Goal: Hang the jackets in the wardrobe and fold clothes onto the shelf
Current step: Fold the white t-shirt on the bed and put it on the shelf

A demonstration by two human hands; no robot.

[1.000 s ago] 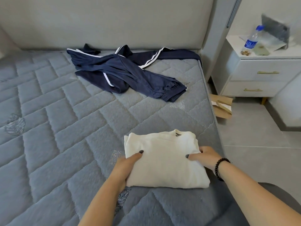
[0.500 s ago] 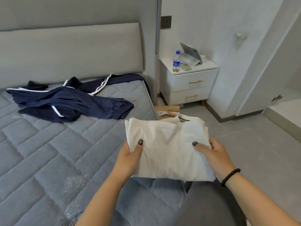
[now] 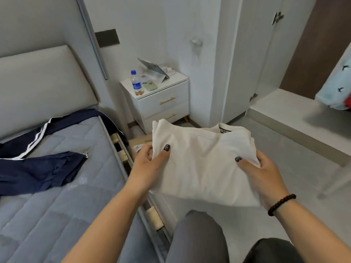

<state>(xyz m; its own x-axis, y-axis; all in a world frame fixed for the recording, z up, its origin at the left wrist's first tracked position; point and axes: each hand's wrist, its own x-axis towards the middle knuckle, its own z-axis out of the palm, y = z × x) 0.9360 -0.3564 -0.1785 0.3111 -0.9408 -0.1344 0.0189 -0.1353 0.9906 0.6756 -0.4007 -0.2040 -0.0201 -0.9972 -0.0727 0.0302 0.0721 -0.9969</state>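
A folded white shirt [image 3: 203, 160] is held flat in the air between the bed and the wardrobe. My left hand [image 3: 147, 164] grips its left edge, thumb on top. My right hand [image 3: 264, 171], with a black bead bracelet on the wrist, grips its right edge. On the grey quilted mattress [image 3: 62, 205] at the left lies a navy jacket [image 3: 38, 168] with white stripes, spread out and crumpled. The open wardrobe [image 3: 284, 103] is at the right, with a pale shelf at its bottom and a light blue garment [image 3: 336, 88] hanging inside.
A white nightstand [image 3: 161, 103] with a water bottle [image 3: 136, 82], a phone and a tablet stands by the wall. A cardboard box [image 3: 139, 144] lies on the floor beside the bed. My grey-trousered legs [image 3: 197, 238] are below the shirt.
Both hands lifted the folded white shirt off the mattress and carried it right, past the bed's edge. The view turned right, bringing the open wardrobe into sight.
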